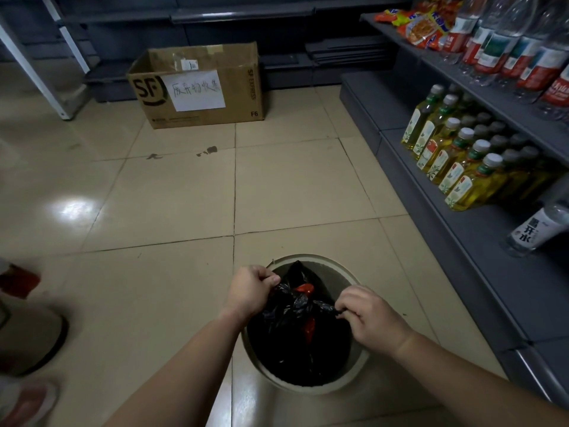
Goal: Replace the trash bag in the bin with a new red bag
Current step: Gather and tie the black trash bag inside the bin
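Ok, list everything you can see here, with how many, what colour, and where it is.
Bin: one, beige, round, on the floor tiles at bottom centre.
Black bag: one, black, inside the bin, top gathered; something red shows through.
Cardboard box: one, brown, open, paper note on its front, on the floor at the far side.
Oil bottles: a row, yellow with pale caps, lower shelf on the right.
Water bottles: several, clear with red labels, upper shelf on the right.
Snack packets: a few, orange-red, far end of the upper shelf.
Left hand: pinching the bag's left side.
Right hand: pinching the bag's right side.
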The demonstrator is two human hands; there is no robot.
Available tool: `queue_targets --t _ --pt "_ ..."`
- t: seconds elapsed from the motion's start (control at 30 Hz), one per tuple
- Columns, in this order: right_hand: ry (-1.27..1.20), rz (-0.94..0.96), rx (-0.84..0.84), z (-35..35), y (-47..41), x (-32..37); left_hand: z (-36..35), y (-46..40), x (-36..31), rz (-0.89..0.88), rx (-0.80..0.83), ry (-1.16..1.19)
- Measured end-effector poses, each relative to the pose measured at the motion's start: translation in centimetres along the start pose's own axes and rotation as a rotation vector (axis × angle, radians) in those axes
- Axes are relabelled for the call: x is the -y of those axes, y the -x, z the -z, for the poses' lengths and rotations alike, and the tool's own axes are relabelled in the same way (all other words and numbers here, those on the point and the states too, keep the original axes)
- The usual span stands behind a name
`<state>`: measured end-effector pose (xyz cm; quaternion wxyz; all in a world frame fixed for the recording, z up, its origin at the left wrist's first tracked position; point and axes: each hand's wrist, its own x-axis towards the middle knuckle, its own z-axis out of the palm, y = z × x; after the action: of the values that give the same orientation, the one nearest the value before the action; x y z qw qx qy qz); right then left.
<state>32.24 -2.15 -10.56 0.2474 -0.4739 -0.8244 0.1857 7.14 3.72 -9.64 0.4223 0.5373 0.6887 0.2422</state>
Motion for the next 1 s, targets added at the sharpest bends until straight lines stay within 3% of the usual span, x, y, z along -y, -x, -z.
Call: queue_targets --t 0.2,0.73,0.87,1.0 --pt "0.063 -0.027 0.118 1.0 1.6 -1.2 0.4 -0.9 0.9 -0.089 -0.044 -0.260" --pt "0.173 -0.211 0.247 3.3 3.9 -3.9 0.8 -2.7 2.1 -0.067 -0.054 -0.420" --pt "0.174 -0.237 0.235 4.0 4.1 -3.9 0.7 -2.4 1.8 -0.075 -0.047 -0.433" --pt "0.082 -0.233 0.075 4.3 2.9 -2.5 0.6 -1.3 -0.3 -0.243 -0.059 -0.412"
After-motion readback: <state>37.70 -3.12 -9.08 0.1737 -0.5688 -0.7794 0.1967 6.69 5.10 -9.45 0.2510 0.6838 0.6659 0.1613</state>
